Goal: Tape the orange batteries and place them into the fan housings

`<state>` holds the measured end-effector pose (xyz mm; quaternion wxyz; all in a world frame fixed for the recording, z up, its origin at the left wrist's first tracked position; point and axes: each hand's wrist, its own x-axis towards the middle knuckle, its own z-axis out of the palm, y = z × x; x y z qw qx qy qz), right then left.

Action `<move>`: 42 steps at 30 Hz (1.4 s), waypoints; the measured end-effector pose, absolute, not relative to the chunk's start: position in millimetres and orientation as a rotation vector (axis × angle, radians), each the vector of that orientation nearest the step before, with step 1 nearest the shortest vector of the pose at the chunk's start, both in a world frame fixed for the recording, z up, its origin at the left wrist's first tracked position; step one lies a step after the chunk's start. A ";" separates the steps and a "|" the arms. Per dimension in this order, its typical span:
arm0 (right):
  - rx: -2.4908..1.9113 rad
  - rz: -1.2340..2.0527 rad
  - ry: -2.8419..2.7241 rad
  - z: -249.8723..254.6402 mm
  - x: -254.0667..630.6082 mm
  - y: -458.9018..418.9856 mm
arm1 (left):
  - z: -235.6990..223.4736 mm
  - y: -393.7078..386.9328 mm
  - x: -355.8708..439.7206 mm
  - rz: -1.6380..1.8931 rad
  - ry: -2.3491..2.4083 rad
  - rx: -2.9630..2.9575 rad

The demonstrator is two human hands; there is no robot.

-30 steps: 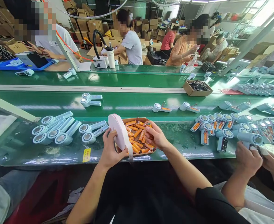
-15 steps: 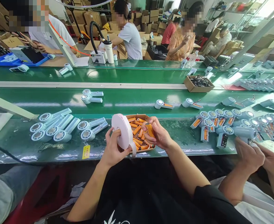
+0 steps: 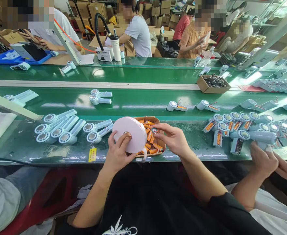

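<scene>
My left hand [image 3: 119, 148] is closed on a roll of white tape [image 3: 127, 132], fingers through its core, with a loose tape end hanging at the lower right. My right hand [image 3: 175, 138] pinches an orange battery [image 3: 154, 130] at fingertip height above the box. Its greenish end and thin red wires face me; the rest is mostly hidden. Beneath both hands sits a cardboard box [image 3: 163, 143] of orange batteries [image 3: 155, 147], partly covered by the tape roll.
Light-blue fan housings [image 3: 67, 135] lie in a cluster on the left; others with batteries [image 3: 218, 137] crowd the right. A co-worker's hands [image 3: 264, 160] work on a housing there. Behind runs a green conveyor belt [image 3: 138, 107]. A carton of black parts [image 3: 213, 85] stands farther back.
My right hand has lifted a battery out of the box and turned it end-on. The tape roll has turned flatter toward me. More housings have appeared on the belt at far left.
</scene>
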<state>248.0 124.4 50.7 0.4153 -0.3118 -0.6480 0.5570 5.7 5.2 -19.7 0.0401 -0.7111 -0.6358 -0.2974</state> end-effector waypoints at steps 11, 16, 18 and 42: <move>-1.064 1.250 -1.717 45.3 241.8 128.7 | -6.8 1.1 7.3 -0.765 -1.885 -2.186; -0.933 1.577 -1.718 43.9 244.6 136.4 | -4.5 -1.6 7.6 -0.759 -1.851 -2.116; -0.865 1.631 -1.567 35.8 237.2 129.9 | -8.6 -1.0 14.9 -0.799 -1.902 -2.041; -0.775 1.250 -0.984 -9.2 336.5 124.8 | -32.4 12.8 -90.4 -0.571 -2.324 -1.744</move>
